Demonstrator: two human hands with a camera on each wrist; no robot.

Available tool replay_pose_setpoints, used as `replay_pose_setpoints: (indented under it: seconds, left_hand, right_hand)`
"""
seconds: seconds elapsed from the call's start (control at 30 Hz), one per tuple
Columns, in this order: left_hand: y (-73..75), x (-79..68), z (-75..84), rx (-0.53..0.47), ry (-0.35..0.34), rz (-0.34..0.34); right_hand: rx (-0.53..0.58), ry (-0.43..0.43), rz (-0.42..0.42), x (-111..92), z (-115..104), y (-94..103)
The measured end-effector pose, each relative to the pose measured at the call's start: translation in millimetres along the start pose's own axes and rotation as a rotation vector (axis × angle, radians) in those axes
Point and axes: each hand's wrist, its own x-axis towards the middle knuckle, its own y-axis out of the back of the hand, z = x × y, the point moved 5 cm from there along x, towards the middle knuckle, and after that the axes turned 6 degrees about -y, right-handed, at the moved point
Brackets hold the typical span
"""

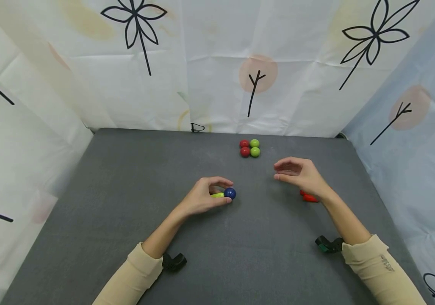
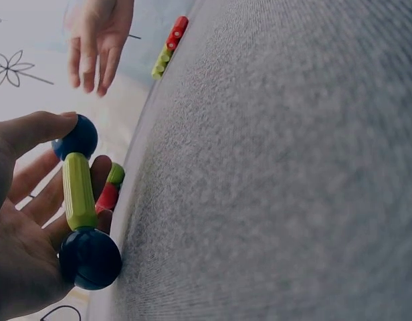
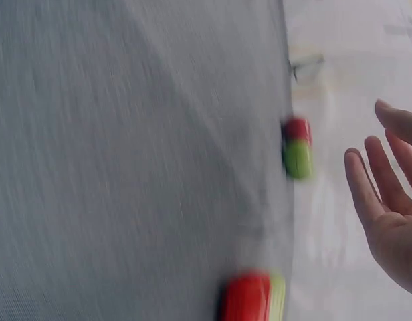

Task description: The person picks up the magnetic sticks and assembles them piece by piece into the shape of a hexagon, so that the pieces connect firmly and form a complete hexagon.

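My left hand (image 1: 201,198) grips a yellow-green ridged rod (image 2: 79,190) with a dark blue ball at each end. In the left wrist view the thumb presses the upper blue ball (image 2: 79,138), while the lower blue ball (image 2: 90,259) lies by the palm. The head view shows one blue ball (image 1: 230,193) at the fingertips and part of the rod. To the right, my right hand (image 1: 304,174) hovers over the table with relaxed, slightly bent fingers and nothing in them. Red rods (image 1: 310,198) lie beneath its wrist, partly hidden.
Two red balls (image 1: 245,151) and two green balls (image 1: 255,151) sit together near the back edge of the grey table (image 1: 145,169). Green rods (image 2: 160,65) lie beside the red ones. White patterned cloth (image 1: 217,93) stands behind the table and at both sides.
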Motion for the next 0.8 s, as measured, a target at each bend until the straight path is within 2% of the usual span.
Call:
replay_pose_setpoints:
  seconds: [0.2,0.37,0.53,0.8]
  left_hand:
    - [1.7,0.5,-2.3,0.004,-0.003,-0.014]
    - [2.3,1.1,-1.7,0.001,0.005,-0.022]
    - [2.5,1.3,-1.3,-0.009,0.010,-0.025]
    - [3.7,1.5,-6.0,0.014,-0.004,-0.024]
  right_hand:
    - [-0.131,-0.085,0.072,-2,25,49.3]
    - [-0.243,-0.168,0.065,-1,55,75.8]
    - [-0.280,-0.222,0.018,-1,75,86.8]
    - [-0.306,-0.216,-0.030,-2,84,90.8]
